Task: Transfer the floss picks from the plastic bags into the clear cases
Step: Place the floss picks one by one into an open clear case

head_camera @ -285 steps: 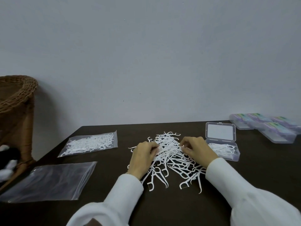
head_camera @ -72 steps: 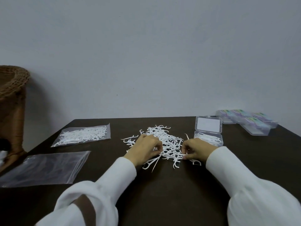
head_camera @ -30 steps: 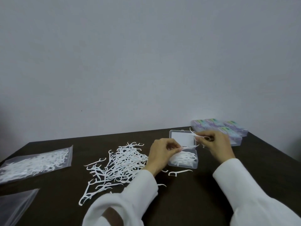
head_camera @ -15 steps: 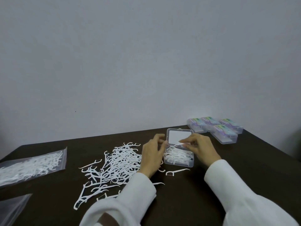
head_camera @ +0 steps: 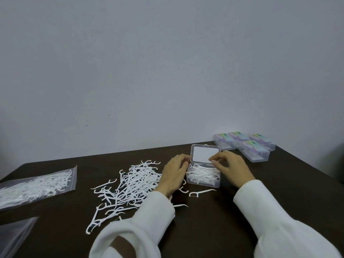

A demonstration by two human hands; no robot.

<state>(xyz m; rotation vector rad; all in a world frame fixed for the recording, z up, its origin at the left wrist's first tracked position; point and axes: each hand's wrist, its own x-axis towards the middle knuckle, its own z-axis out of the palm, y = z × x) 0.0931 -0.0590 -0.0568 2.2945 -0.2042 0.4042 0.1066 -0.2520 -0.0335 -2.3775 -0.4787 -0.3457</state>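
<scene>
full bag (head_camera: 37, 185) far left, untouched. loose floss picks (head_camera: 130, 185) dumped mid table for easy grabbing. left hand (head_camera: 174, 175) fingers curled against open clear case (head_camera: 203, 175), likely steadying it. right hand (head_camera: 230, 169) curled over the picks inside; can't tell if it's pinching one. four closed cases (head_camera: 247, 148) far right. dark table (head_camera: 214, 220), plain grey wall.

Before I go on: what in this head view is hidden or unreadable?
- Left hand fingertips: turned away beside the open case; grip unclear.
- Right hand: pinching a pick or not, too small.
- Closed cases: labels blurred.
- Empty bag: cut by left edge.
</scene>
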